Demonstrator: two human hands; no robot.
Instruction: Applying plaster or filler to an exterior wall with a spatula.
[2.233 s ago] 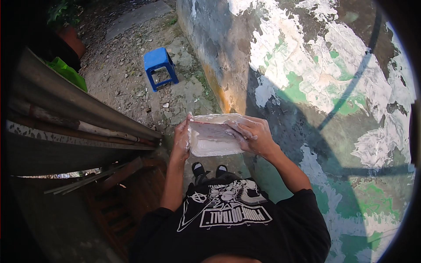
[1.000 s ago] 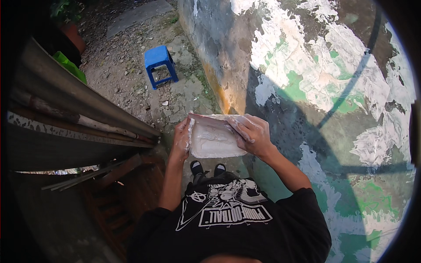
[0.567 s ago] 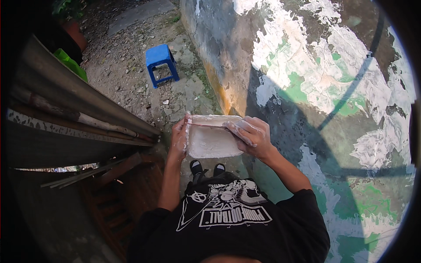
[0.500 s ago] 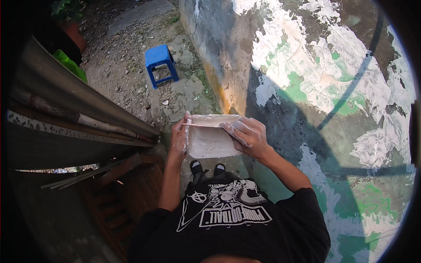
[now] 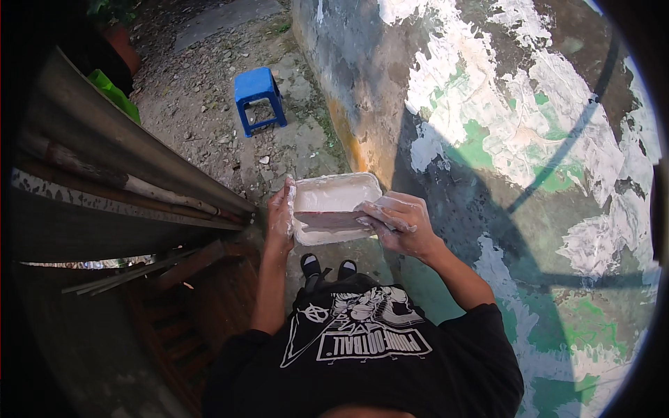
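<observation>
A rectangular tub (image 5: 317,239), coated in white paste (image 5: 333,194), is held up in front of my body. My left hand (image 5: 280,217) grips its left side, the fingers hooked over the rim. Pinched in my right hand (image 5: 400,224) is a flat, wide scraper (image 5: 326,221) with a reddish edge; it lies across the tub's opening, toward my side. White smears cover the fingers of both hands. My right fingers hide the scraper's right end.
Close on my right stands a wall (image 5: 446,202) with rough white and green patches. A blue plastic stool (image 5: 256,97) stands ahead on gravelly ground. Corrugated sheeting (image 5: 139,160) and poles line the left, above a brown slatted wooden piece (image 5: 209,299).
The scraper has turned from edge-on near the tub's far rim to lying flatter, nearer me. The tub has tilted, showing more of the paste inside.
</observation>
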